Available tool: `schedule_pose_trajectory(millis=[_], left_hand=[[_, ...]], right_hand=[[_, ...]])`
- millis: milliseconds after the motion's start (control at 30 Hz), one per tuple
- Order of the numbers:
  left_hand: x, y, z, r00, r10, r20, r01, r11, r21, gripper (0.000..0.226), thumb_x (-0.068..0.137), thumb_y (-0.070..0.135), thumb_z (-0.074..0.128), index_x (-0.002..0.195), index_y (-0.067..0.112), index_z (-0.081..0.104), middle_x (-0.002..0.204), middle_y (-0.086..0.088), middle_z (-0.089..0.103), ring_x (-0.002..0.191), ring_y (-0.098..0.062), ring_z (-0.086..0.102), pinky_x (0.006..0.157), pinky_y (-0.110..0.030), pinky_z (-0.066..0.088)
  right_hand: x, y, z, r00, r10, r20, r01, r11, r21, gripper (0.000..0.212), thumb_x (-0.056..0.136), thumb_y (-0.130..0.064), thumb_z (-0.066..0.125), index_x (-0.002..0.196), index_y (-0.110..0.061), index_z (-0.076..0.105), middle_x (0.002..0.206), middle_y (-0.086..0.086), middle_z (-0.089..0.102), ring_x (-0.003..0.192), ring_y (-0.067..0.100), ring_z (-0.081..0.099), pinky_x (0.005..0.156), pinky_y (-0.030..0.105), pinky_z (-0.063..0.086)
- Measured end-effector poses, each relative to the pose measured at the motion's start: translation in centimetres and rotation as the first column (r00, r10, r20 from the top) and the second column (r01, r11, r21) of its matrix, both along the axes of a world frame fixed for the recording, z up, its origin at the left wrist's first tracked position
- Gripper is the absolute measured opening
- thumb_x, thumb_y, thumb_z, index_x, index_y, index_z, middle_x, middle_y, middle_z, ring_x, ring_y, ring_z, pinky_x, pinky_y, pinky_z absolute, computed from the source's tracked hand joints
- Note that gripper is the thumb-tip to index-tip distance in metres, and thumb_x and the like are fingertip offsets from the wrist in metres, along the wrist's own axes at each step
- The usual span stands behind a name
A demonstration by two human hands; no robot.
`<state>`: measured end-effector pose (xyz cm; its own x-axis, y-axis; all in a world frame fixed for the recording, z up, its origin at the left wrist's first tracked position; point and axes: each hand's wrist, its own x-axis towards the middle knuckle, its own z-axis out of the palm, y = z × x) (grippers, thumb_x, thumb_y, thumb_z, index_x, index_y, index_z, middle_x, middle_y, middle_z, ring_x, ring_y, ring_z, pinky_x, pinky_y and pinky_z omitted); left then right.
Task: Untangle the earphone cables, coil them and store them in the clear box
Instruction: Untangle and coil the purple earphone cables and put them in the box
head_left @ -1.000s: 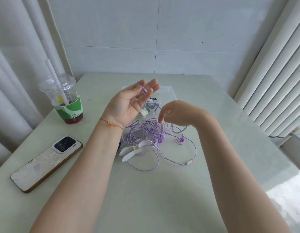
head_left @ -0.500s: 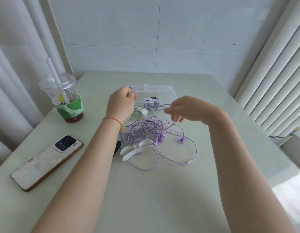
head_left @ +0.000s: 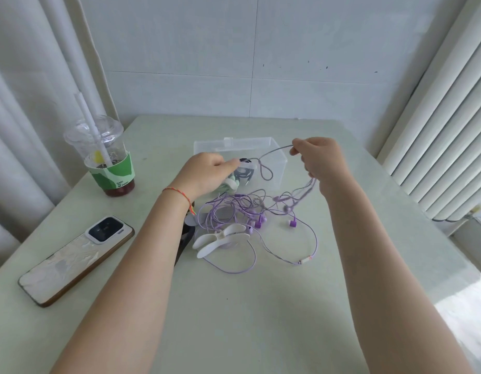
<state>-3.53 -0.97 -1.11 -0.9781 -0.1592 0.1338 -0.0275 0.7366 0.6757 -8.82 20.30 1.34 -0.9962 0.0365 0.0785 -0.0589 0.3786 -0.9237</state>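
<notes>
A tangle of purple earphone cables (head_left: 239,211) lies on the table in front of the clear box (head_left: 277,157). My right hand (head_left: 320,160) is raised over the box's right end and pinches a purple strand that stretches left across the box toward my left hand (head_left: 207,174). Fingers curled, my left hand sits at the box's near-left side, seemingly holding the strand's other end. Dark coiled cables (head_left: 243,172) lie inside the box. Purple earbuds (head_left: 292,223) lie loose at the tangle's right.
A white winged cable winder (head_left: 220,240) lies at the front of the tangle. A phone (head_left: 77,257) lies face down at the left. A plastic drink cup with a straw (head_left: 109,160) stands at the back left. Curtains hang on both sides.
My right hand has lifted and moved right and back, drawing a strand out of the tangle. My left hand has closed from palm-up and dropped to the box's near side.
</notes>
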Motion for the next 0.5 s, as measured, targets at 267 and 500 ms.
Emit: schedule_pose_trajectory(millis=[267,500], left_hand=[[0.1,-1.4,-0.2,0.977,0.162,0.141,-0.119,0.954,-0.274,0.044,0.089,0.033,0.053,0.052,0.012,0.04,0.054,-0.007,0.04,0.057,-0.027,0.04,0.052,-0.029,0.027],[0.4,0.6,-0.1,0.965,-0.146,0.219,0.1,0.973,0.208,0.037,0.09,0.029,0.058,0.061,0.013,0.041,0.045,0.003,0.027,0.04,-0.016,0.022,0.039,-0.017,0.019]], right_hand=[[0.2,1.2,-0.7,0.91,-0.25,-0.329,0.413,0.516,0.75,0.015,0.085,-0.007,0.043,0.07,-0.01,0.046,0.082,0.009,0.042,0.094,0.031,0.042,0.088,0.039,0.027],[-0.1,0.0,-0.6,0.959,0.059,-0.278,0.162,0.69,0.706,0.026,0.087,-0.007,0.043,0.094,-0.009,0.068,0.101,0.009,0.064,0.104,0.031,0.053,0.084,0.033,0.037]])
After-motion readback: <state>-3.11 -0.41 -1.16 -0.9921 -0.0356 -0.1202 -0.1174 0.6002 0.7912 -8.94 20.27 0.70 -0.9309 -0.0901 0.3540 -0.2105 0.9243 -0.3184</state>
